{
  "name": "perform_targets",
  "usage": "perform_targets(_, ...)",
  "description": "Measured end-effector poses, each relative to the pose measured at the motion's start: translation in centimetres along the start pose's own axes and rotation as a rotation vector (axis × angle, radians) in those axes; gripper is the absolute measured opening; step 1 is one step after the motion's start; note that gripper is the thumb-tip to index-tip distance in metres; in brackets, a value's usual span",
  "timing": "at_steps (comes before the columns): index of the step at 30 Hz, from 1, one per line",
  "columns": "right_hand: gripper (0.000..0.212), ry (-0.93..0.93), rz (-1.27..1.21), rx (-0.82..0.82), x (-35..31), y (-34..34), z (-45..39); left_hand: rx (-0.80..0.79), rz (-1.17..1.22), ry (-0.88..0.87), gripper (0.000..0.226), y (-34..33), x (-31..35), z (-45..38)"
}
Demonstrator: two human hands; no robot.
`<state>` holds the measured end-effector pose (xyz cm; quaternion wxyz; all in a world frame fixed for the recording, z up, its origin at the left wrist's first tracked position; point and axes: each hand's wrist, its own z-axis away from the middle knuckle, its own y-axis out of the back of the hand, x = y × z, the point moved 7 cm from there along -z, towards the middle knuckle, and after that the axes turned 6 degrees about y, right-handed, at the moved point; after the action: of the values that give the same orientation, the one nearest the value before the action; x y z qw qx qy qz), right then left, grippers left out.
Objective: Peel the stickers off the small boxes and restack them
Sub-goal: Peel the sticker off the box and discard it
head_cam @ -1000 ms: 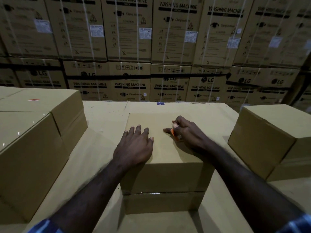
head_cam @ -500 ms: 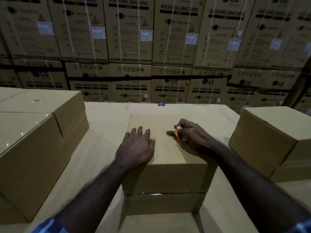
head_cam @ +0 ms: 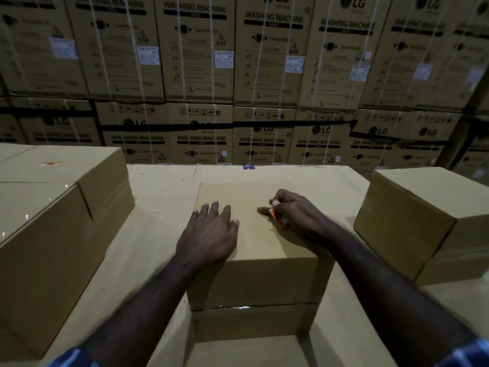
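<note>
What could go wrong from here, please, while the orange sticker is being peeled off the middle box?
The right hand pinches the orange sticker at one small edge, so it may tear and leave residue. The left hand lies flat on the middle box, near its left side; a hard pull might shift the box on the one beneath.

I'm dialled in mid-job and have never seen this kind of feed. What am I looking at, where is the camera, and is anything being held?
No machine here: a person's bare hands, filmed by a camera worn on the head, looking forward and down. The left hand lies flat on the middle box. The right hand pinches a small orange sticker on that box top. More plain boxes stand at the left and right. Behind is a wall of washing machine cartons.
</note>
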<state>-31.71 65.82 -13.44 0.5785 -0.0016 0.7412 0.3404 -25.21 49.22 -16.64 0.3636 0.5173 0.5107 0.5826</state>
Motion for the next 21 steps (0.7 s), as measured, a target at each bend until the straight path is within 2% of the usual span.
perform_targets(10,0.011,0.085,0.124,-0.073,-1.5,-2.4,0.7,0.012,-0.007,0.010,0.059,0.0,-0.3,0.0)
perform_targets(16,0.011,0.053,0.166,0.015,-0.8,0.0,0.6,0.017,0.008,-0.009,0.058,0.0,0.0,0.0)
perform_targets(21,0.011,0.073,0.125,-0.031,-1.6,-2.2,0.6,0.011,0.004,0.007,0.059,-0.2,-0.2,-0.2)
